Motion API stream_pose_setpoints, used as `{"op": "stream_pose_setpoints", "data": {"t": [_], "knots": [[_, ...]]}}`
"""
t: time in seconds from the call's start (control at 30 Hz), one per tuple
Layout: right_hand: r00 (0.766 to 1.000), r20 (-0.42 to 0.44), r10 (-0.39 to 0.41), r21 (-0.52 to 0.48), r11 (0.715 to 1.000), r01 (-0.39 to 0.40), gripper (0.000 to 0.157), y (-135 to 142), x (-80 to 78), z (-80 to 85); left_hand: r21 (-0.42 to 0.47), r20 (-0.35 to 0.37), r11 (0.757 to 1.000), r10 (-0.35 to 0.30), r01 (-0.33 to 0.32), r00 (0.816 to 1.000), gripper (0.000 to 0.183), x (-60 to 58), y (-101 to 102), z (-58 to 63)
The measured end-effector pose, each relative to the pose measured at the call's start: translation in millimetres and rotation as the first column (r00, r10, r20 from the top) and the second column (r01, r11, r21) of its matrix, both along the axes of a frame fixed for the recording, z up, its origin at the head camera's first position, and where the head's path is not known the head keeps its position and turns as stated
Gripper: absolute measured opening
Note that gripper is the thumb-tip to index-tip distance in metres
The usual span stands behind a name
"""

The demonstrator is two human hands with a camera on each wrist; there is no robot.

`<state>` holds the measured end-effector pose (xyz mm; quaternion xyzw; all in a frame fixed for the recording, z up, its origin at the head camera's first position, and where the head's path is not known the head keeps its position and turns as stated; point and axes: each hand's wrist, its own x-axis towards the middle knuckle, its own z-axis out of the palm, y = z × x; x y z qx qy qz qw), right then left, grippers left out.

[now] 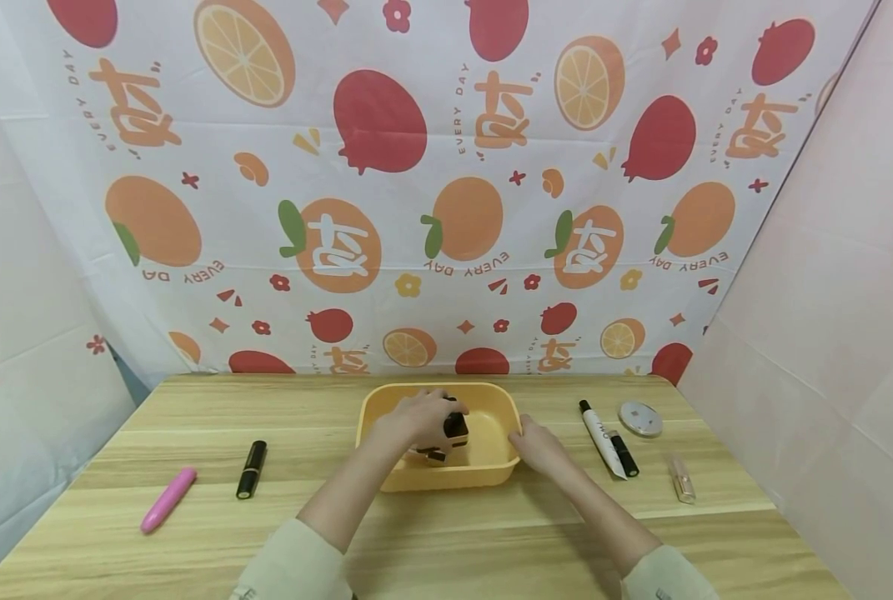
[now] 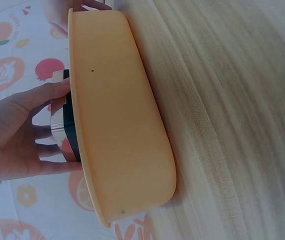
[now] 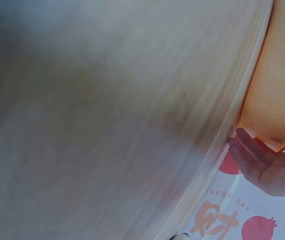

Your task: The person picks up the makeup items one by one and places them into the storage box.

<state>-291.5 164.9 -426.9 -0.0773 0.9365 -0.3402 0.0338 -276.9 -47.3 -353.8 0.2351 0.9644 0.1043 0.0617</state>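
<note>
A yellow plastic basin stands on the wooden table. My left hand reaches over it and grips a black-and-gold case between thumb and fingers. In the left wrist view the case shows a shiny gold side and a dark part, partly behind the basin's rim; its exact kind is unclear. Below that hand, a small dark and shiny piece shows inside the basin. My right hand holds the basin's right end at the rim; in the right wrist view its fingers lie along the outer wall.
On the left lie a pink tube and a black-and-gold tube. To the right are a white tube with black cap, a black tube, a round silver compact and a clear-capped lipstick. A fruit-print curtain hangs behind.
</note>
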Motion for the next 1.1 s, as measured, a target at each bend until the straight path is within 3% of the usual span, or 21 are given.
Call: {"op": "stream_pose_setpoints", "data": {"t": [1.1], "knots": [[1.000, 0.009, -0.003, 0.001, 1.000, 0.003, 0.041, 1, -2.1, -0.3, -0.039, -0.001, 0.999, -0.014, 0.014, 1.000, 0.057, -1.6, 21, -3.1]]}}
